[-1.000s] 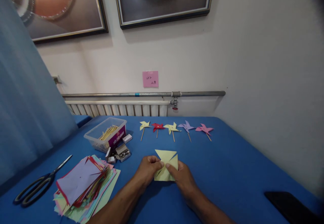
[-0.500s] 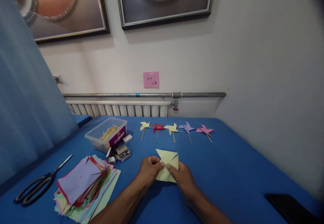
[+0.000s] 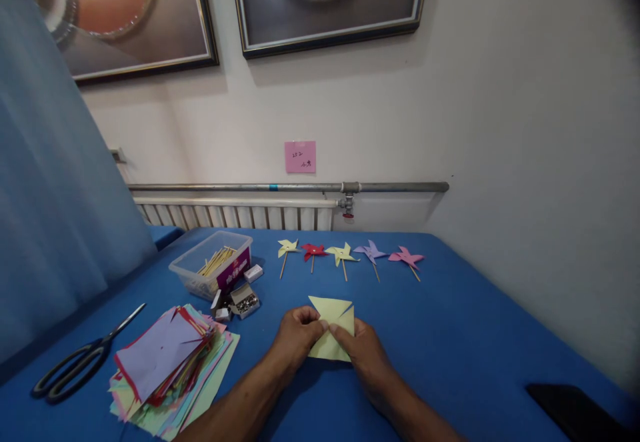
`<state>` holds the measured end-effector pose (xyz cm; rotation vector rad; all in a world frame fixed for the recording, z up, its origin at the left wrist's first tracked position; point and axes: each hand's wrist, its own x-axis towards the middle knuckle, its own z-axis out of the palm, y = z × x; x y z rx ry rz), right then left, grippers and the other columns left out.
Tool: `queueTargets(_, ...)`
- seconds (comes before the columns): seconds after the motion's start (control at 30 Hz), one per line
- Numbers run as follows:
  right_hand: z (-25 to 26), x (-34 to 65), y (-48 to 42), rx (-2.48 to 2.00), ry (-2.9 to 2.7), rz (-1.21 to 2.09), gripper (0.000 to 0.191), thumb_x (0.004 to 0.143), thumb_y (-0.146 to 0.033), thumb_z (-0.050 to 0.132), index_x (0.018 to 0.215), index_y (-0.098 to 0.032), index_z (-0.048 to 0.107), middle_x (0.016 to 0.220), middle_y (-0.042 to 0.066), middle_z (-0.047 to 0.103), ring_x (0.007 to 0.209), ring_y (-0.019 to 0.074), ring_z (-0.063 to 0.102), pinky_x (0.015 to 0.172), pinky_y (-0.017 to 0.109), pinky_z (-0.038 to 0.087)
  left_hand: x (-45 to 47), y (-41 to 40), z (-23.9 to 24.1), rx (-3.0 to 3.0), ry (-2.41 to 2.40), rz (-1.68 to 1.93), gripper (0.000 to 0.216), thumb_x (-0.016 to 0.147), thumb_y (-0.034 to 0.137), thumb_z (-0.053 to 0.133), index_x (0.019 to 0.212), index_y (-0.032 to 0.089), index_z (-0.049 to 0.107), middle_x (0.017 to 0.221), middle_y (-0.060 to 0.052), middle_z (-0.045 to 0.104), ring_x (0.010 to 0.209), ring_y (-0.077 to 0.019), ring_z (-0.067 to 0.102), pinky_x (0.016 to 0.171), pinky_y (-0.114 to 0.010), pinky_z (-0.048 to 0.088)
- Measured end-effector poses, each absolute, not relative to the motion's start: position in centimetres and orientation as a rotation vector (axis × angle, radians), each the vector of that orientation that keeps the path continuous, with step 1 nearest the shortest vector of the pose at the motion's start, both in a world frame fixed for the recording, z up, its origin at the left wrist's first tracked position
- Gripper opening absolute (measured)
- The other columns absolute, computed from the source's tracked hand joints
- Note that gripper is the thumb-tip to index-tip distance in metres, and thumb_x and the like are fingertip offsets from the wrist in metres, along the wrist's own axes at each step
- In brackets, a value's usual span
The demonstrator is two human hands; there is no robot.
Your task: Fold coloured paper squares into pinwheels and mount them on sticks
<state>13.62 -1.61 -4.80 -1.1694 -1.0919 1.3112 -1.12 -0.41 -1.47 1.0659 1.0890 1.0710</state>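
Note:
Between my two hands is a pale yellow square of paper [image 3: 331, 345], slit inward from its corners. My left hand [image 3: 299, 334] pinches its left side, thumb on top and fingers partly hidden. On the right side, my right hand [image 3: 364, 349] grips it with the thumb pressed near the middle and the fingers behind. Both thumbs nearly meet at the centre of the paper. Farther back lies a row of paper pinwheels on sticks, among them a red pinwheel [image 3: 314, 251], a purple pinwheel [image 3: 371, 253] and a pink pinwheel [image 3: 406, 257].
Left of my hands lies a stack of coloured paper [image 3: 155, 355], with black-handled scissors [image 3: 83, 362] beyond it. A clear plastic tub [image 3: 197, 287] holds wooden sticks, and a small open box of metal pins [image 3: 245, 302] sits before it. A dark flat object [image 3: 575, 409] lies at right.
Both hands keep hold of the yellow paper in almost the same pose. The whole view has shifted very slightly.

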Motion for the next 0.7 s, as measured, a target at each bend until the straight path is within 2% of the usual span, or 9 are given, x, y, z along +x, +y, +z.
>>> queueTargets(0.23, -3.6, 13.3, -2.1, -1.073, -1.059, 1.343, 0.048, 0.069, -0.057, 0.079, 0.094, -0.017, 0.071, 0.078, 0.005, 0.077, 0.072, 0.0253, 0.071, 0.066, 0.034, 0.054, -1.2, -0.4, -1.3, 1.084, 1.090, 1.066, 0.028, 0.053, 0.035, 0.074, 0.058, 0.019, 0.051, 0.047, 0.005, 0.050, 0.043, -0.0080, 0.038, 0.046, -0.023, 0.029)
queueTargets(0.5, -2.8, 13.7, -1.6, -1.116, -1.110, 1.022, 0.035, 0.071, -0.053, 0.076, 0.074, -0.024, 0.056, 0.062, -0.005, 0.058, 0.056, 0.0154, 0.052, 0.053, 0.026, 0.043, -0.9, -0.6, -1.4, 1.068, 1.091, 1.031, 0.022, 0.053, 0.027, 0.069, 0.057, 0.020, 0.049, 0.046, 0.005, 0.049, 0.041, -0.0077, 0.037, 0.045, -0.023, 0.026)
queueTargets(0.57, -2.5, 13.6, -1.8, -1.160, -1.189, 0.923, 0.031, 0.074, -0.049, 0.072, 0.072, -0.025, 0.055, 0.069, -0.003, 0.061, 0.063, 0.0173, 0.056, 0.060, 0.028, 0.046, -0.7, -0.6, -1.5, 1.065, 1.093, 1.028, 0.022, 0.053, 0.027, 0.069, 0.056, 0.020, 0.048, 0.046, 0.005, 0.049, 0.041, -0.0081, 0.038, 0.045, -0.023, 0.027)
queueTargets(0.7, -1.7, 13.3, -2.8, -1.196, -1.362, 0.855, 0.024, 0.078, -0.046, 0.069, 0.075, -0.025, 0.059, 0.099, 0.004, 0.072, 0.092, 0.0242, 0.065, 0.082, 0.032, 0.051, -0.7, -0.7, -1.1, 1.060, 1.090, 1.034, 0.025, 0.053, 0.029, 0.071, 0.056, 0.020, 0.048, 0.048, 0.004, 0.049, 0.044, -0.0084, 0.040, 0.047, -0.024, 0.029)
